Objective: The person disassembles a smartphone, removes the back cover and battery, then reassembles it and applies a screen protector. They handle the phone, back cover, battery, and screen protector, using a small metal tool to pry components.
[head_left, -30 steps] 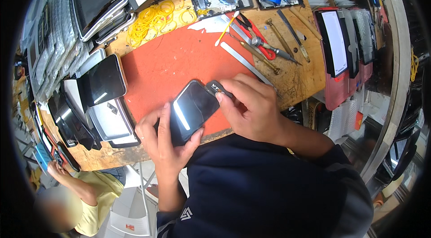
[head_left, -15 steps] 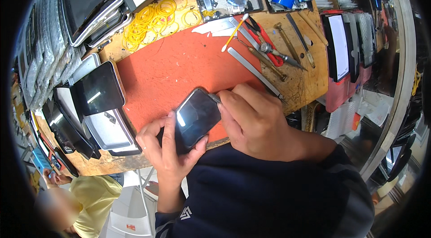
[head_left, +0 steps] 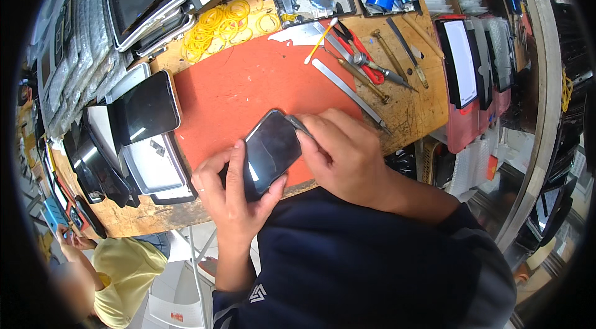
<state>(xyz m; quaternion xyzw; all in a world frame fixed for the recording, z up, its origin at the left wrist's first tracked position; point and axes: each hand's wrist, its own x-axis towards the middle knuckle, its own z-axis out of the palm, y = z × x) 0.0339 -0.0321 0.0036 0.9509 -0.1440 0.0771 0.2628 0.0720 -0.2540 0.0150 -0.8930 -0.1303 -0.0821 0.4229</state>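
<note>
A dark smartphone (head_left: 272,150) with a glossy screen is tilted over the near edge of the red mat (head_left: 223,93). My left hand (head_left: 231,195) grips it from the lower left, thumb on the near edge and fingers along the other side. At the phone's upper right corner, my right hand (head_left: 347,155) pinches a thin, dark flat piece (head_left: 297,123) between thumb and forefinger. Its tip meets the phone's edge; the rest is hidden by the fingers, so its kind is unclear.
Beyond my right hand lie a metal strip (head_left: 340,85), a cotton swab (head_left: 320,42), red-handled pliers (head_left: 370,71) and a screwdriver (head_left: 388,71). Yellow rubber bands (head_left: 214,28) sit at the back. Tablets (head_left: 146,108) are stacked on the left; a person in yellow (head_left: 127,276) is beyond.
The whole view has shifted slightly. The phone's screen has tilted a little, and its bright reflection has shrunk. Both hands keep their holds at the same places.
</note>
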